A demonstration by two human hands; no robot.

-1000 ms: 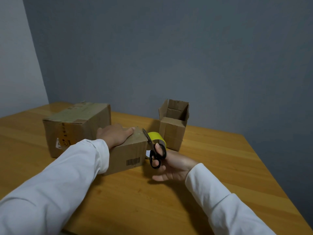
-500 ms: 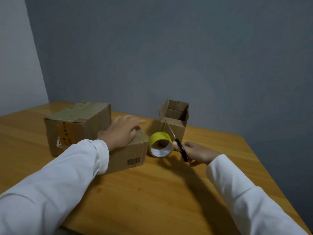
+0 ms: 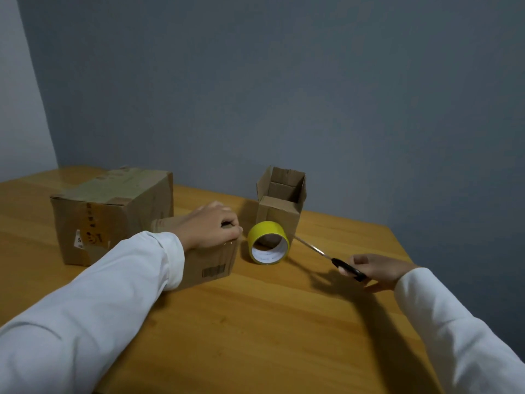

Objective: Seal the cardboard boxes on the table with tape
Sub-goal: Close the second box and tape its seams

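A small closed cardboard box [image 3: 211, 264] sits in the middle of the wooden table [image 3: 255, 322]. My left hand [image 3: 208, 226] lies on its top with the fingers curled over the right edge. Just right of it, a yellow tape roll [image 3: 268, 242] stands on its edge. My right hand [image 3: 375, 270] holds black-handled scissors [image 3: 329, 258] low over the table, blades pointing left toward the roll. A large taped box [image 3: 113, 211] stands at the left. Behind the roll is a small box [image 3: 281, 203] with its flaps open.
The grey wall rises close behind the boxes. At the right, the table's edge runs diagonally just beyond my right hand. Bare wood lies in front of the boxes toward me.
My right hand has carried the scissors away from the small box, rightward and down toward the table. The tape roll now stands alone. My left hand's fingers have curled onto the box's right edge.
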